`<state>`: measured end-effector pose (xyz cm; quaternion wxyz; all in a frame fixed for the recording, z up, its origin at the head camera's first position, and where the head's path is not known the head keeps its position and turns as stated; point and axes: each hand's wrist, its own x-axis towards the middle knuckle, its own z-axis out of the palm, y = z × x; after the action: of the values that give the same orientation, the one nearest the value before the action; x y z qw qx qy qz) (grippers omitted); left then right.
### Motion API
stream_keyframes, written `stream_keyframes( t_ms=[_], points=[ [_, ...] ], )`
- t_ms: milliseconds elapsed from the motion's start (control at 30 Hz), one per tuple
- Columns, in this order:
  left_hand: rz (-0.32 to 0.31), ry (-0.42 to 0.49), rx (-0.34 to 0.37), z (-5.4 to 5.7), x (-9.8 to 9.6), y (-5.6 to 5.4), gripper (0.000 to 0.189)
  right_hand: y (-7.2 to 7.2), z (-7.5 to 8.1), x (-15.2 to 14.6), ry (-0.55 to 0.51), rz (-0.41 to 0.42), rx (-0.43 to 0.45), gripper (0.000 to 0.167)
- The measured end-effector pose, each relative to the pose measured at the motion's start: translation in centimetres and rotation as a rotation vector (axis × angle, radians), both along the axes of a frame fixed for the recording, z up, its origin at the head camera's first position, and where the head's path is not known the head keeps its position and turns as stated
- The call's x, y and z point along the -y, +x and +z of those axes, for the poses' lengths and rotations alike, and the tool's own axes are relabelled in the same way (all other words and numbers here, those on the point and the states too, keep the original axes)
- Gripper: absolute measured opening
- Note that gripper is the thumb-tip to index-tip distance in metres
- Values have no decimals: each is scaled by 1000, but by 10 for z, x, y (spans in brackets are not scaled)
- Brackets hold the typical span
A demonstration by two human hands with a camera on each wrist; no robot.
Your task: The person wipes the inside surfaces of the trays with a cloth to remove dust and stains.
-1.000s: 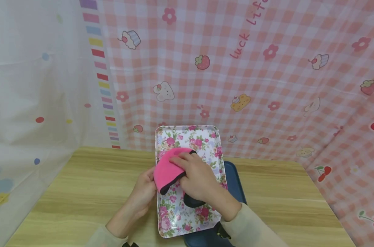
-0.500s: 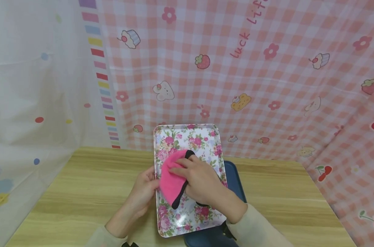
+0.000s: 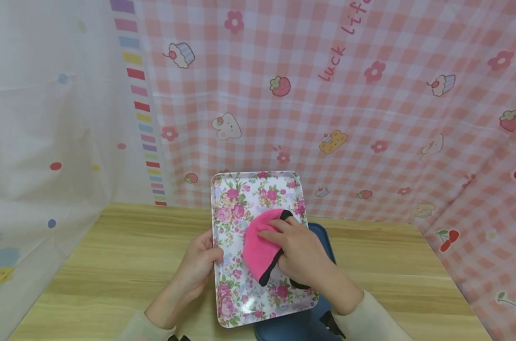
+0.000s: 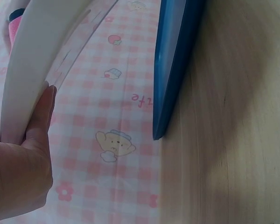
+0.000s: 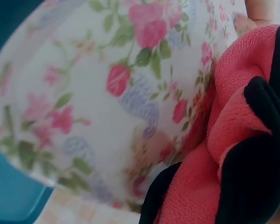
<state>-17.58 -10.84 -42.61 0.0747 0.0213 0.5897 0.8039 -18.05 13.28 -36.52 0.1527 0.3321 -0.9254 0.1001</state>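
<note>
And here the floral tray [image 3: 234, 244] is held up off the wooden table [image 3: 134, 260], tilted, its patterned face turned up towards the wearer, presumably so that the whole surface can be seen and reached. Its left rim is gripped by the left hand [image 3: 197, 260]: the thumb is laid over the front edge, the other fingers are tucked behind, clamped on the rim between them. A side hold like that, it can be judged, leaves the middle free and steadies the tray against pressure from the other side!

Over on the right half of that face, the pink cloth [image 3: 259, 246] with its dark edging is held by the right hand [image 3: 300, 248]. Two fingers are seen a little apart, bent onto the cloth; the thumb cannot be made out. The cloth is bunched into folds, as the right wrist view shows, probably so that it can be kept padded under the fingertips.

Below, the blue tray [image 3: 294, 327] is left flat on the table, partly covered from above; a gap is shown between the two trays in the left wrist view, room seemingly needed by the fingers curled behind the rim
</note>
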Motion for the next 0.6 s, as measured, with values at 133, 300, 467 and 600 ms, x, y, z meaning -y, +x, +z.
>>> stream_keyframes(
  t_ms=[133,300,467,600],
  points=[
    [4,-4,7,0,-1,0,78,1,0,-10,-25,-62,58,62],
    [2,-9,7,0,-1,0,79,4,-2,-18,-81,-130,118,64],
    [6,-11,9,0,-1,0,78,6,-4,-22,-151,-169,142,61],
    [16,-9,9,0,0,0,79,6,-7,-24,-186,-200,151,58]
  ],
)
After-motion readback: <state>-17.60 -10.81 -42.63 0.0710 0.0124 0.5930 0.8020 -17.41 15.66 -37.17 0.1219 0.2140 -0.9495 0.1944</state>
